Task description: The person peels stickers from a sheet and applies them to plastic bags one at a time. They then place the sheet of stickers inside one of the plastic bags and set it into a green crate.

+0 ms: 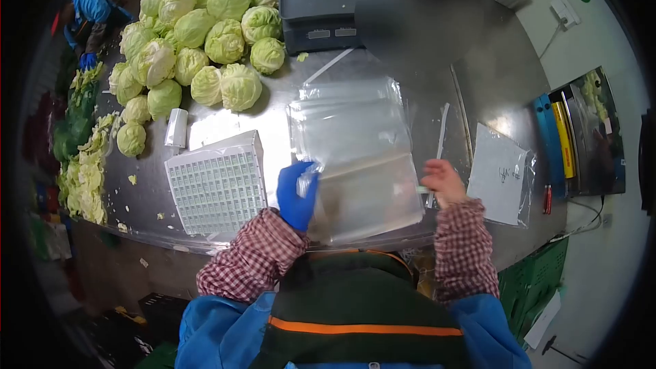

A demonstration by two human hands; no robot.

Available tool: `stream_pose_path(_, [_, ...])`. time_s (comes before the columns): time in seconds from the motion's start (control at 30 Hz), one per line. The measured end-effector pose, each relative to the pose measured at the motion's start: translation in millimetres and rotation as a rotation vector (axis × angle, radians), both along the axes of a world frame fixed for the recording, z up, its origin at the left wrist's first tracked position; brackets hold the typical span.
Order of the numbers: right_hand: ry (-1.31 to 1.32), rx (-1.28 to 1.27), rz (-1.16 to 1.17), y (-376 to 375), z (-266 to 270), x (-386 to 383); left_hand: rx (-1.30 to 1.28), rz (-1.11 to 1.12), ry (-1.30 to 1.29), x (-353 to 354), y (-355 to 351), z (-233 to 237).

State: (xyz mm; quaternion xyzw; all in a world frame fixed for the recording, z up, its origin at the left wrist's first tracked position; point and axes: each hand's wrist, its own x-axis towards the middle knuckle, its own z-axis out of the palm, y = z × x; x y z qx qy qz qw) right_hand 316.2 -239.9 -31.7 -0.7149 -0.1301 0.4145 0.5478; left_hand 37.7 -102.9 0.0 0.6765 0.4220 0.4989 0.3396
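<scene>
A stack of clear plastic bags (362,137) lies on the steel table in front of me. My left hand (296,197), in a blue glove, is closed on the crumpled left edge of the plastic. Bare and with its fingers bent together, my right hand (444,182) is at the stack's right side, with a small pale strip at its fingertips. To the left of my left hand lies a sheet of small printed labels (217,188). Behind it is a large pile of cabbages (194,27).
A dark scale (321,10) stands at the back. On the right are a written sheet in plastic (497,174), binders (555,137) and red pens (547,199). A white roll (176,128) sits near the cabbages. A co-worker (92,10) bends over leaves at far left.
</scene>
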Motion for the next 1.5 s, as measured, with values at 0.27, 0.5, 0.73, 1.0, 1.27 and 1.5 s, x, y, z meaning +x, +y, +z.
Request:
stream_pose_path(0.27, [-0.992, -0.219, 0.189, 0.1, -30.4, -20.5, -0.146, -0.94, 0.664, -5.4, -3.6, -77.0])
stream_pose_path(0.5, [-0.337, -0.084, -0.327, -61.8, -19.7, -2.6, -0.24, -0.136, 0.042, -74.8, 157.8, -28.7])
stream_pose_path(0.73, [0.019, 0.02, 0.337, 28.4, 19.4, -117.6, -0.295, -0.378, 0.974, -200.6, 159.3, 34.8])
stream_pose_path(1.0, [-0.294, 0.578, 1.076, 153.3, 174.2, -196.6, -0.129, -0.834, 0.796, -153.5, 95.7, 162.8])
stream_pose_path(1.27, [-0.077, 0.218, 0.731, 118.2, 181.6, -170.9, -0.166, -0.872, 0.416, -132.6, 91.8, 143.9])
stream_pose_path(1.5, [-0.034, 0.331, 0.553, 98.7, 186.0, -166.4, -0.356, -0.975, 0.468, -120.8, 89.8, 145.4])
